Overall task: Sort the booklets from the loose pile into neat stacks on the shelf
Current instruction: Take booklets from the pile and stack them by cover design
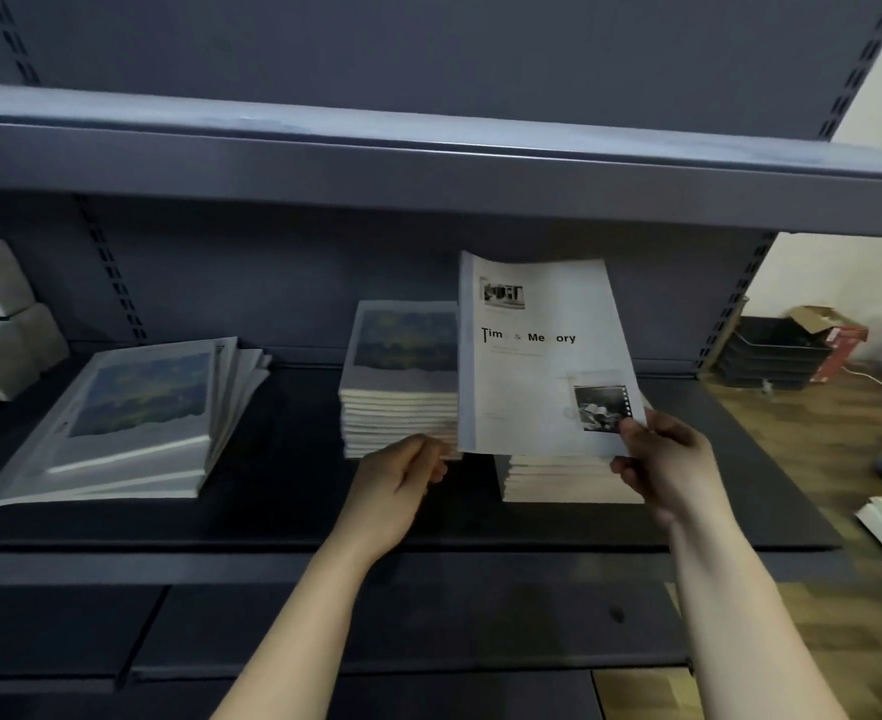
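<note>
My right hand (672, 459) pinches a booklet (537, 356) over the centre-right stack (569, 483), probably its matching pile. My left hand (397, 485) curls beside it, grip unclear.

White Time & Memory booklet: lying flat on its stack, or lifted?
Lifted and tilted: the right hand pinches the lower right corner of the booklet, and its far edge stands well above the right stack beneath.

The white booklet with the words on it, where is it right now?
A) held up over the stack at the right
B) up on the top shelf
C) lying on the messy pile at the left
A: the right hand pinches the white booklet by its lower right corner, just above the right stack, far from the loose pile.
</note>
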Action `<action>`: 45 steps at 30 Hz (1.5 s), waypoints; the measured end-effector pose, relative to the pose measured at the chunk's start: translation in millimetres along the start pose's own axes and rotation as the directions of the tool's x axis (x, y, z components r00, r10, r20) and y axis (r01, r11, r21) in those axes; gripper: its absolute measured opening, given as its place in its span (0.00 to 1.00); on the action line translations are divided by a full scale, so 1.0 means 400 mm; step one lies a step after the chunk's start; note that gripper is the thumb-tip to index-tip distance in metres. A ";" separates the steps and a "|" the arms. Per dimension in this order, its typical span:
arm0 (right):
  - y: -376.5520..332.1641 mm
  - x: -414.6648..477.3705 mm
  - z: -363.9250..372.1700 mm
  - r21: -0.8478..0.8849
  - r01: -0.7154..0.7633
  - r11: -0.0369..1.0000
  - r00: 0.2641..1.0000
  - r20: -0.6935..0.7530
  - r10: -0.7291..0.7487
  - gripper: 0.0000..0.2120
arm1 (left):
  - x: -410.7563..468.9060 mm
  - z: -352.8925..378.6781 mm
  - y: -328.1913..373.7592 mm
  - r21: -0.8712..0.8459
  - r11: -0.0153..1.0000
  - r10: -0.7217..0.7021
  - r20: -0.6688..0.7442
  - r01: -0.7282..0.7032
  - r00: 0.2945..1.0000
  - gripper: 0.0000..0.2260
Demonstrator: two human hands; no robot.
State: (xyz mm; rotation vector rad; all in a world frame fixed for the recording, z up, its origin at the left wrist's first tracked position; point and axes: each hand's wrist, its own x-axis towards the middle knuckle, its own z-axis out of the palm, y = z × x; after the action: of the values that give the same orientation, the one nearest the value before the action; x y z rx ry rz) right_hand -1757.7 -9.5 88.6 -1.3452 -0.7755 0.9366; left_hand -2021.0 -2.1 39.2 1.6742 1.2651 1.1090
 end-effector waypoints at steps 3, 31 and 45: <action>-0.009 0.018 -0.057 -0.060 -0.011 0.998 0.999 -0.031 0.009 0.06 | 0.004 0.039 -0.027 0.300 0.950 0.037 0.167 -0.087 0.985 0.11; 0.019 0.119 -0.108 -0.812 0.179 0.556 0.947 -0.010 -0.320 0.17 | 0.034 0.115 -0.086 0.665 0.721 0.199 0.073 -0.197 0.977 0.12; 0.025 0.134 -0.113 -0.842 0.171 0.511 0.940 -0.017 -0.341 0.18 | 0.031 0.116 -0.083 0.667 0.720 0.205 0.057 -0.190 0.977 0.12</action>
State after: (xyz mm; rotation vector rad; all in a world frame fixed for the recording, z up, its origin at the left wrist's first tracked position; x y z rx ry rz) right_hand -1694.9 18.3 71.2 -2.0293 -1.3319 0.1264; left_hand -1986.4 14.8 -4.9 2.3862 1.6565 0.8205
